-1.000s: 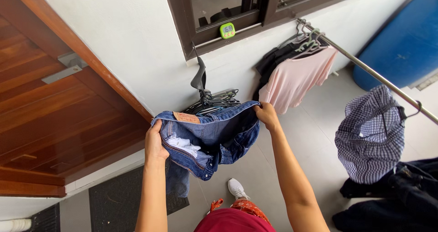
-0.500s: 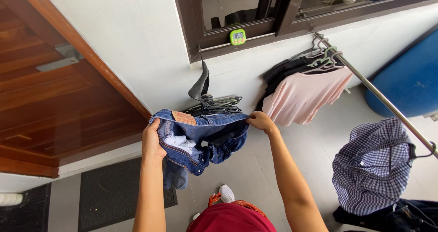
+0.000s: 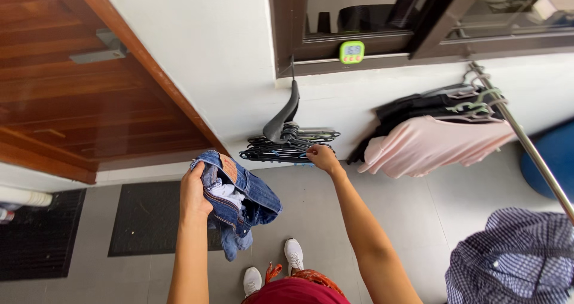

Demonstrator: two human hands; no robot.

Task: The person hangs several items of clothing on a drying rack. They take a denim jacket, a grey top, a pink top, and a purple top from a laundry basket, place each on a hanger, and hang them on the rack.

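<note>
Left hand [image 3: 195, 191] clamps bunched denim shorts [image 3: 237, 201], centre-left: soft, fairly heavy; waistband best grip. Right hand [image 3: 321, 157] fingers apparently pinch stacked hangers [image 3: 287, 147], centre.

Single view, head-worn camera. Looks steeply down and forward along both forearms toward a white wall [image 3: 197, 53], window [image 3: 418, 17] at top, floor [image 3: 335, 220] and shoes [image 3: 294, 253] at bottom. Hands sit close, mid-frame. No second view, so nothing shared.
</note>
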